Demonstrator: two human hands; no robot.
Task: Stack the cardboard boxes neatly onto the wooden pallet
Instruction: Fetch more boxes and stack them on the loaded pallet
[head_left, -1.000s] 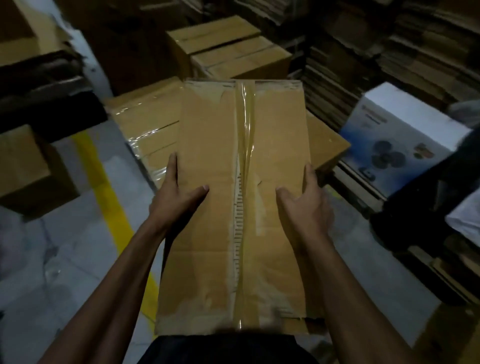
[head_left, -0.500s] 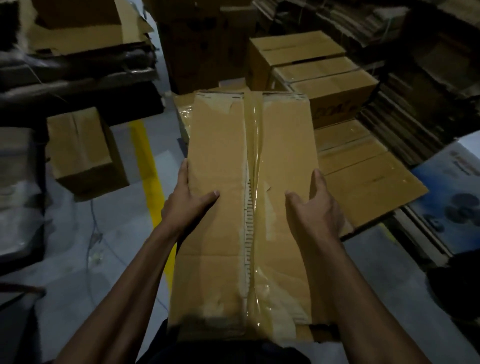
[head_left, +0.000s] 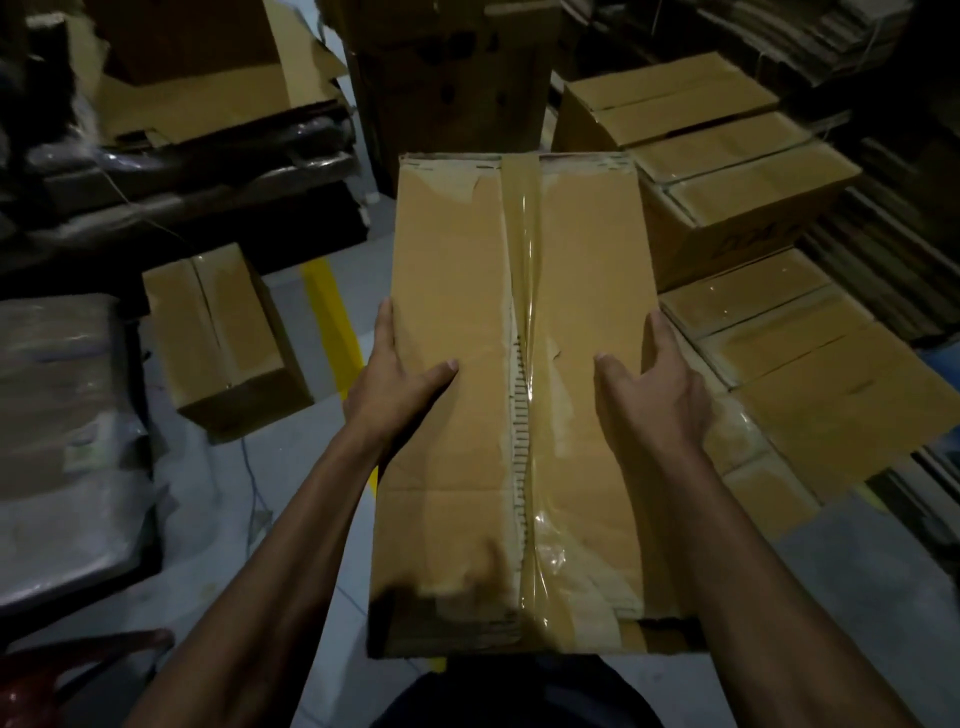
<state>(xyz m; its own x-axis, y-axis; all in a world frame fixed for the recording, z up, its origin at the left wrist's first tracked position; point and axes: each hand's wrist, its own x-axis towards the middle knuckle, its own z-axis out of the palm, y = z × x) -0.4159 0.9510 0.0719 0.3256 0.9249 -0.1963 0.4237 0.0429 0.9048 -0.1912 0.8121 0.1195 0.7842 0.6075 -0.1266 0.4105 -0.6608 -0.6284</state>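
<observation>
I carry a long taped cardboard box (head_left: 452, 291) in front of my body, its far end pointing away from me. My left hand (head_left: 395, 384) grips its left edge, thumb on top and fingers down the side. On the right edge my right hand (head_left: 652, 395) holds it the same way. To the right, a low layer of taped boxes (head_left: 810, 364) lies near the floor, with taller stacked boxes (head_left: 727, 171) behind it. Whatever lies under those boxes is hidden.
A single cardboard box (head_left: 223, 338) stands on the grey floor at left, beside a yellow floor line (head_left: 332, 312). Plastic-wrapped goods (head_left: 62, 426) sit at far left. Flattened cardboard piles (head_left: 208, 104) and dark stacks fill the back and right side.
My view has swung left: the boxes at right slid further right, the white printed box left the view, and the lone box at left came in. Both hands keep their grip.
</observation>
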